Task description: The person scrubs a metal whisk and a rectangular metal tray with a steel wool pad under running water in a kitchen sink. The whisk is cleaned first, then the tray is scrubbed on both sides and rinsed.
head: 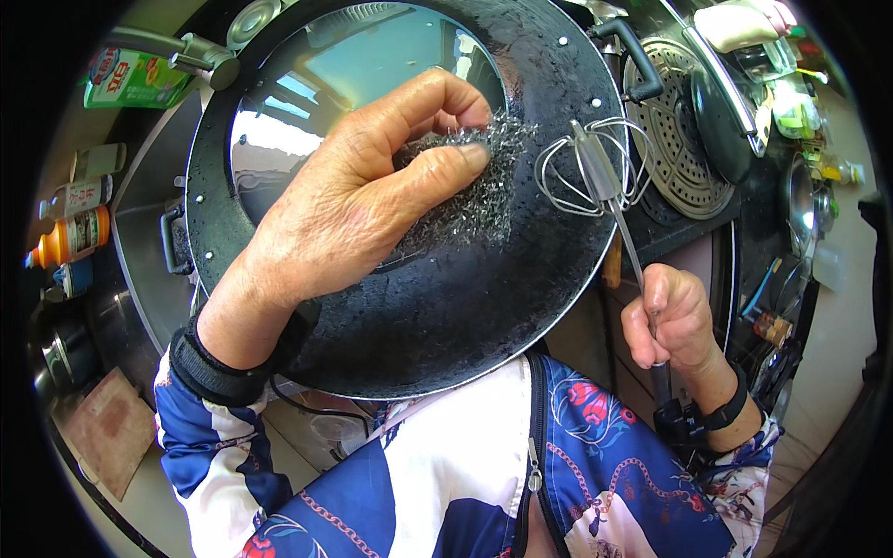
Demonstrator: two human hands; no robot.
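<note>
Above a large black wok (446, 328) with water pooled in its bottom, my left hand (349, 181) grips a steel wool scourer (488, 195) between thumb and fingers. My palm hides part of the scourer. My right hand (670, 314), at the lower right beyond the wok's rim, is closed around the handle of a metal wire whisk (600, 167). The whisk's wire loops point up and away from me and overlap the wok's right edge in the view. Between scourer and whisk there is a narrow gap.
A faucet (209, 63) reaches over the left rim beside a green packet (132, 78). Bottles (73, 237) stand at the far left. To the right lie a perforated steamer plate (677, 132), a black lid (718, 125) and cluttered bottles. The wok has loop handles (638, 63).
</note>
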